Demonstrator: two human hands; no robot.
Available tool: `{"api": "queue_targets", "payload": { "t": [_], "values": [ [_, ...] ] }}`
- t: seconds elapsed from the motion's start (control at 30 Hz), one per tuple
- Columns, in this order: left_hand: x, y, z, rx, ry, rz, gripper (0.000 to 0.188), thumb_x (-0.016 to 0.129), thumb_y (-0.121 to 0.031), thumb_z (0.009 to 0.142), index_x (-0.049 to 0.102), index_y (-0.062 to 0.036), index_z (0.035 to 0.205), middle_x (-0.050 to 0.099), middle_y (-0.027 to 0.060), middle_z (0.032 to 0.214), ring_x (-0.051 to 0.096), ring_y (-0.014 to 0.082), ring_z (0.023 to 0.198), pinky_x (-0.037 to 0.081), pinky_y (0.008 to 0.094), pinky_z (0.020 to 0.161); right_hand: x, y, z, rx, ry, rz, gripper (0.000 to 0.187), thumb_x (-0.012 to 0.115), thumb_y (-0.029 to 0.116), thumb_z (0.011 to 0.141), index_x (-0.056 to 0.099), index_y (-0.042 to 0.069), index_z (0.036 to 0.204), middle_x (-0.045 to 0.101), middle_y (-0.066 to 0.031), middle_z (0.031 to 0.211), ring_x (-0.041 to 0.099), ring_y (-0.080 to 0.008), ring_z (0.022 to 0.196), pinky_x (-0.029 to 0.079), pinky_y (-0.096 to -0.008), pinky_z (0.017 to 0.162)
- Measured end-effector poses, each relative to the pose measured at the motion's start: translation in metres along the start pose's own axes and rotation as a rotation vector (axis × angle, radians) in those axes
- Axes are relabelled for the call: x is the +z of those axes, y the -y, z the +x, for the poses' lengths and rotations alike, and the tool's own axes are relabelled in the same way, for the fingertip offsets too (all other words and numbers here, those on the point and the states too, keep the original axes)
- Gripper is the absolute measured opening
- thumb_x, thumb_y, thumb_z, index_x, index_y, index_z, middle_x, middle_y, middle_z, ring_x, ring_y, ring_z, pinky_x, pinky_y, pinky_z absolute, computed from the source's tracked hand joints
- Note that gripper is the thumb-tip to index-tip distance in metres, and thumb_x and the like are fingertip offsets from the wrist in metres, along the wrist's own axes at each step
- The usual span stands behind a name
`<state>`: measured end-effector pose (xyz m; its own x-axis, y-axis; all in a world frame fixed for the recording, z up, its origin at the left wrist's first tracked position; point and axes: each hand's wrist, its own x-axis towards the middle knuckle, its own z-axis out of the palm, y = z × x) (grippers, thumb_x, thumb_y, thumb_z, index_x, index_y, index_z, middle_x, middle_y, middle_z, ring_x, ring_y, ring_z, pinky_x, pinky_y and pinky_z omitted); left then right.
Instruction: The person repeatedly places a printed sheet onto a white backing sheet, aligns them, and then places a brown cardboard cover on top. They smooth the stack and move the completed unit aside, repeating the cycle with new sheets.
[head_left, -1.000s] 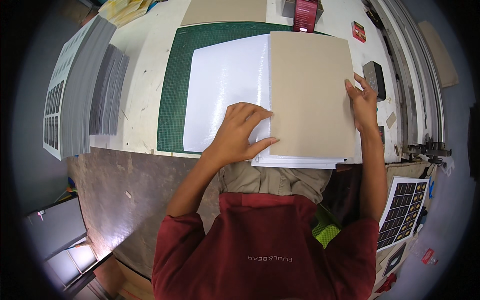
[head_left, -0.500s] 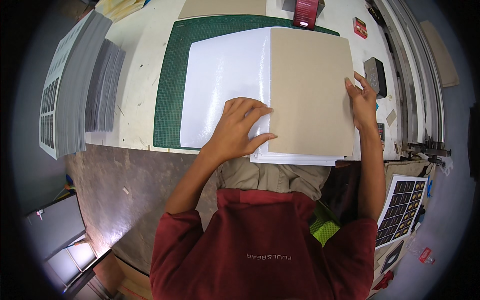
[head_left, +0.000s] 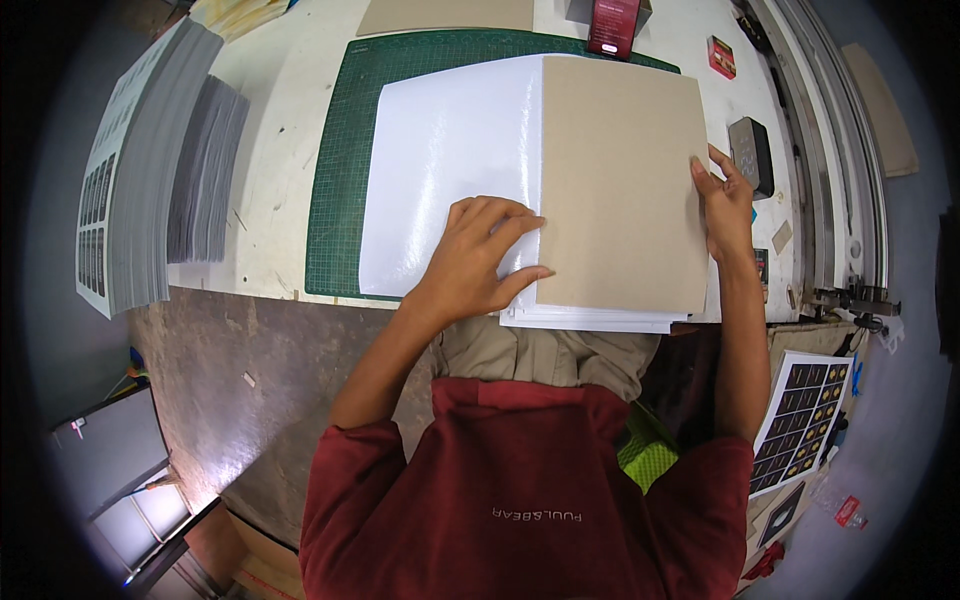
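A plain beige cardboard sheet (head_left: pixel 622 185) lies on a stack of white sheets (head_left: pixel 600 321) whose edges show at the table's near edge. Glossy white backing paper (head_left: pixel 448 150) spreads out from the cardboard's left edge. On that seam rests my left hand (head_left: pixel 480 250), fingers bent and apart, with the thumb and index fingertips touching the cardboard's edge. My right hand (head_left: pixel 727 205) has the cardboard's right edge, thumb on top and some fingers hidden beside or beneath it. Underneath the paper is a green cutting mat (head_left: pixel 335 200).
Tall stacks of printed sheets (head_left: pixel 150 170) stand at the left of the white table (head_left: pixel 275 130). A dark digital clock (head_left: pixel 750 157), a small red box (head_left: pixel 721 57) and a dark red box (head_left: pixel 612 25) are around the right and far side. Metal rails (head_left: pixel 835 150) run along the right.
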<state>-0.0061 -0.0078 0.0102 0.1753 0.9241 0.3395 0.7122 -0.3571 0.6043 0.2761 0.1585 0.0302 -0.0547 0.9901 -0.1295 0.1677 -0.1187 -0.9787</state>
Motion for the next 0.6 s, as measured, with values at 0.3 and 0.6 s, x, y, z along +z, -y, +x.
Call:
{"api": "queue_targets", "payload": {
  "t": [0.3, 0.6],
  "values": [
    [-0.0013, -0.0003, -0.0008, 0.021, 0.04, 0.045, 0.047, 0.078, -0.034, 0.08, 0.069, -0.0109, 0.121, 0.059, 0.0098, 0.117, 0.05, 0.0278, 0.111, 0.036, 0.0406, 0.099, 0.0029, 0.0044, -0.001, 0.011, -0.001, -0.034, 0.046, 0.064, 0.01, 0.096, 0.049, -0.008, 0.135, 0.072, -0.019, 0.103, 0.068, -0.0164, 0.091, 0.052, -0.0269, 0.081],
    [-0.0034, -0.0041, 0.0018, 0.023, 0.072, 0.106, 0.045, 0.075, -0.036, 0.083, 0.068, -0.0105, 0.12, 0.057, 0.009, 0.119, 0.05, 0.0272, 0.111, 0.035, 0.042, 0.1, 0.0058, 0.0085, -0.0025, -0.004, -0.044, -0.275, 0.045, 0.067, 0.017, 0.093, 0.054, -0.006, 0.13, 0.072, -0.0157, 0.093, 0.067, -0.0151, 0.081, 0.051, -0.0272, 0.074]
  ]
}}
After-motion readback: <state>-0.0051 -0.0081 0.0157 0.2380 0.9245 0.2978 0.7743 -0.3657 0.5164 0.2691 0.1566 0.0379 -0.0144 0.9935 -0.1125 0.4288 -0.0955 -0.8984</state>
